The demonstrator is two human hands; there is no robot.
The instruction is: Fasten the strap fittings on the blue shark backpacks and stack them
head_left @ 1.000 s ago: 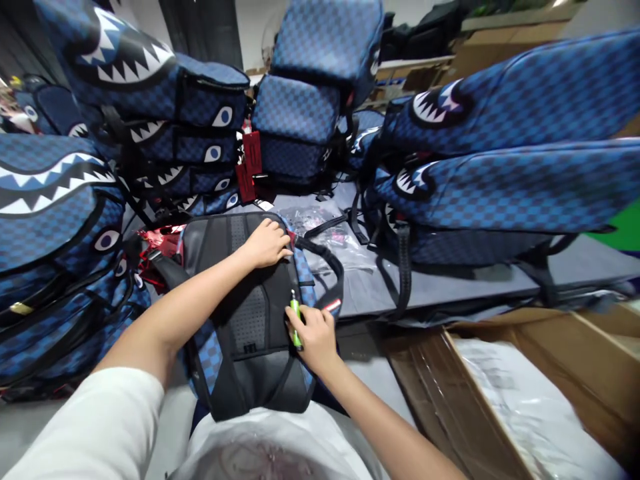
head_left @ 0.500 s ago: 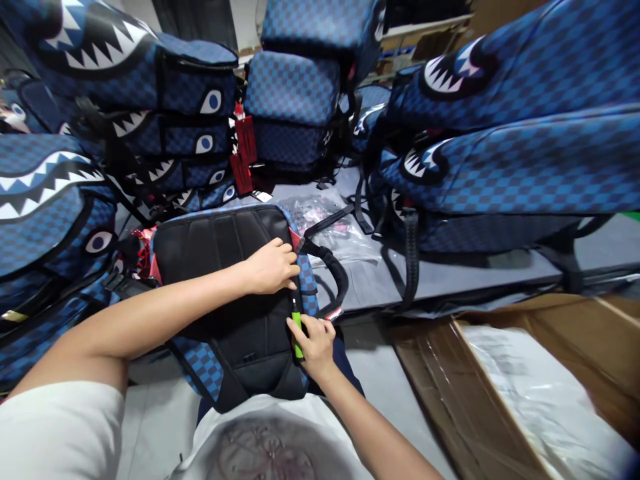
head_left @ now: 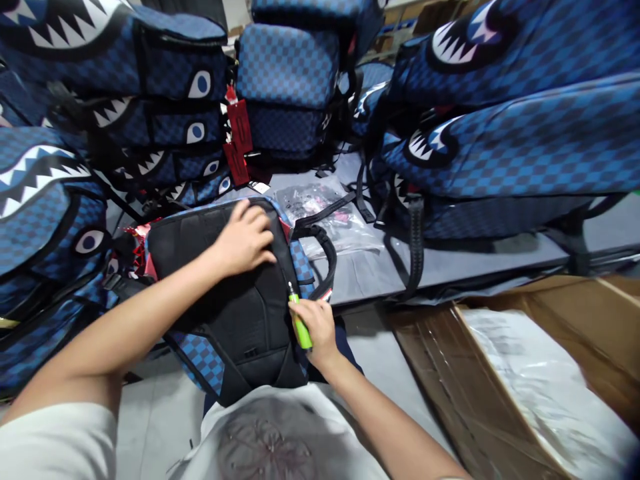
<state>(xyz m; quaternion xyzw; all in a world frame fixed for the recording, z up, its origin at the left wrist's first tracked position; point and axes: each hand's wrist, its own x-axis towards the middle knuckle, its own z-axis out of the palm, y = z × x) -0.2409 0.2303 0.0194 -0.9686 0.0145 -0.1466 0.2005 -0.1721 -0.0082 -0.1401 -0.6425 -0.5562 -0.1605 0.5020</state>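
A blue-checked backpack lies with its black padded back panel (head_left: 240,300) facing up, across my lap and against the table edge. My left hand (head_left: 245,240) rests on or just above the upper part of this panel. Its fingers are spread and somewhat blurred, with nothing in them. In my right hand (head_left: 317,323) is a bright green pen-like tool (head_left: 301,328) with a narrow tip, angled up toward the panel's right edge. Whether the tip touches the fabric, I cannot tell. Beside it, a black shoulder strap (head_left: 330,257) loops out over the right side.
Stacked shark-mouth backpacks stand at left (head_left: 175,127) and right (head_left: 510,143), with more checked bags (head_left: 287,67) behind. A clear plastic bag (head_left: 340,213) lies on the grey table (head_left: 360,277). At lower right sits an open cardboard box (head_left: 450,380) holding white plastic wrapping (head_left: 540,380).
My left hand has come off the panel's right edge and moved up and left, its fingers spreading. The green tool is still in my right hand, now tilted more, with its tip showing.
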